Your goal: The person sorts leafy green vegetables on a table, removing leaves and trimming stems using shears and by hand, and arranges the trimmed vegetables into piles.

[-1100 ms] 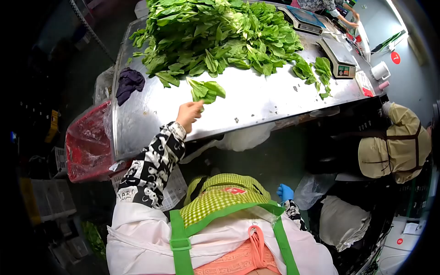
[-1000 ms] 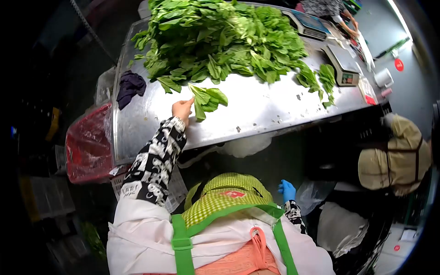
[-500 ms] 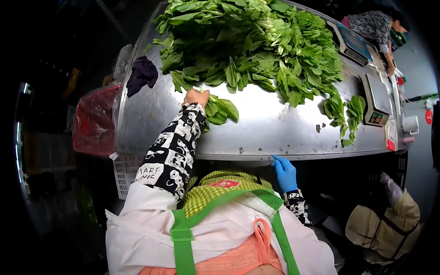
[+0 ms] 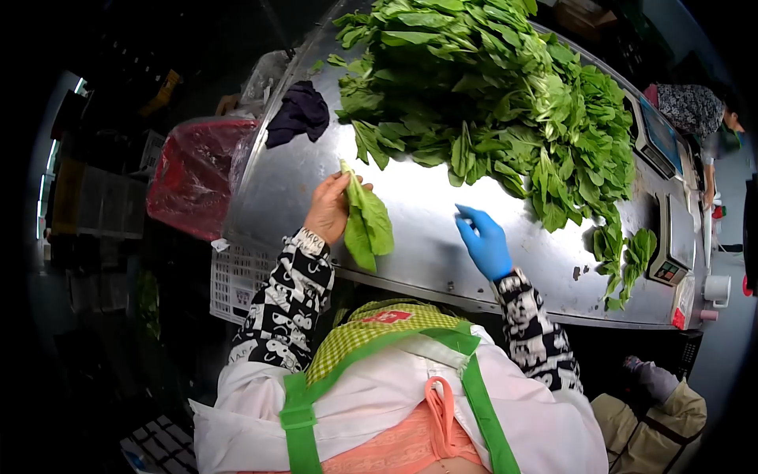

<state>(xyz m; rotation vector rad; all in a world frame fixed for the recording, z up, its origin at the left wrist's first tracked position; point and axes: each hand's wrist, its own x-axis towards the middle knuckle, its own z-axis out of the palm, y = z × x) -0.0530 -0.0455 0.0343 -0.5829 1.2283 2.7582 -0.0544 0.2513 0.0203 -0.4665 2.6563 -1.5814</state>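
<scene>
My bare left hand (image 4: 330, 207) is closed around the stem end of a small leafy green plant (image 4: 368, 221), held over the near left part of the metal table. Its leaves hang down toward the table's front edge. To the right, my right hand (image 4: 483, 243) in a blue glove hovers over the bare metal, thumb and fingers apart, holding nothing. Beyond both hands lies a large heap of the same leafy greens (image 4: 474, 95). A few loose plants (image 4: 624, 253) rest at the right of the heap.
A dark cloth (image 4: 298, 114) lies on the metal table (image 4: 410, 261) at left. Beside that edge are a red plastic-lined bin (image 4: 197, 178) and a white crate (image 4: 237, 280). Two scales (image 4: 675, 229) stand at right, near a white mug (image 4: 717, 290). Another person (image 4: 687, 110) is at far right.
My left hand has lifted the leafy green plant off the table and drawn it nearer. My gloved right hand has come up from the front edge to over the table. The view has turned.
</scene>
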